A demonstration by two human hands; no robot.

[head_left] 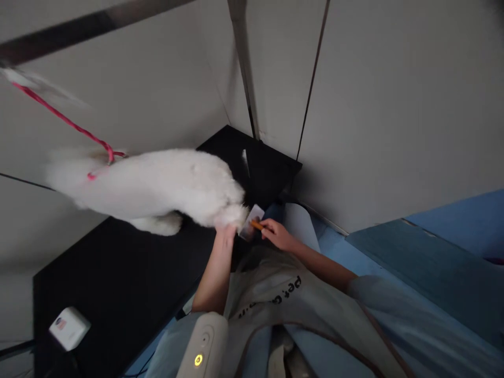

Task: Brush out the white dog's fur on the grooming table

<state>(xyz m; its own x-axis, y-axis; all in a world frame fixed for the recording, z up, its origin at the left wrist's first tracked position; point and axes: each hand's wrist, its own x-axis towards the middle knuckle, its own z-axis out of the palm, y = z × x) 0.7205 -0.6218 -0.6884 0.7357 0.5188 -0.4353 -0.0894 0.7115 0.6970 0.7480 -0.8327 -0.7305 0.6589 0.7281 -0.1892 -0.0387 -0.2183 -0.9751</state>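
A white dog point(157, 181) stands on a black table point(149, 273), its coat cropped close on the back and fluffier on the legs and rump. My left hand point(226, 233) is closed around fur at its near hind end; the fingertips are hidden, and I cannot tell whether it is a leg or the tail. In my right hand point(277, 235) is the orange handle of a slicker brush point(256, 224). The pale, flat brush head lies just right of the dog's fur, blurred, so contact cannot be made out.
A red lead point(65, 119) runs from a dark overhead bar point(79, 37) to the dog. A metal comb point(245, 161) lies at the table's far end. A white box point(70, 328) sits at the lower left. Grey walls point(394, 94) border the table.
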